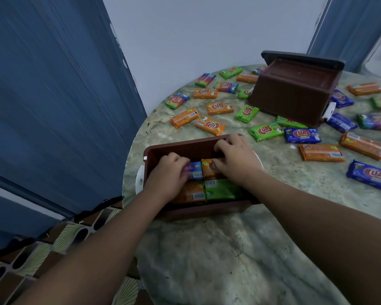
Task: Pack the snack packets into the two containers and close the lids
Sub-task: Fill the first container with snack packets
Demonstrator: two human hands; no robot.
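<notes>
A round marbled surface in a pale-walled corner with blue curtains.

I stand at a round surface of greenish-grey marbled stone, pushed near a plain pale wall. A blue curtain hangs in long folds on my left, and another blue curtain falls at the far right. Down by my left side lies a floor patterned in brown, black and cream leaf-like tiles. The light is soft and even.

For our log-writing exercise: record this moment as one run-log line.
stage: packing | left hand: holds blue packet | right hand: holds orange packet | near container: part filled | far container: open
</notes>
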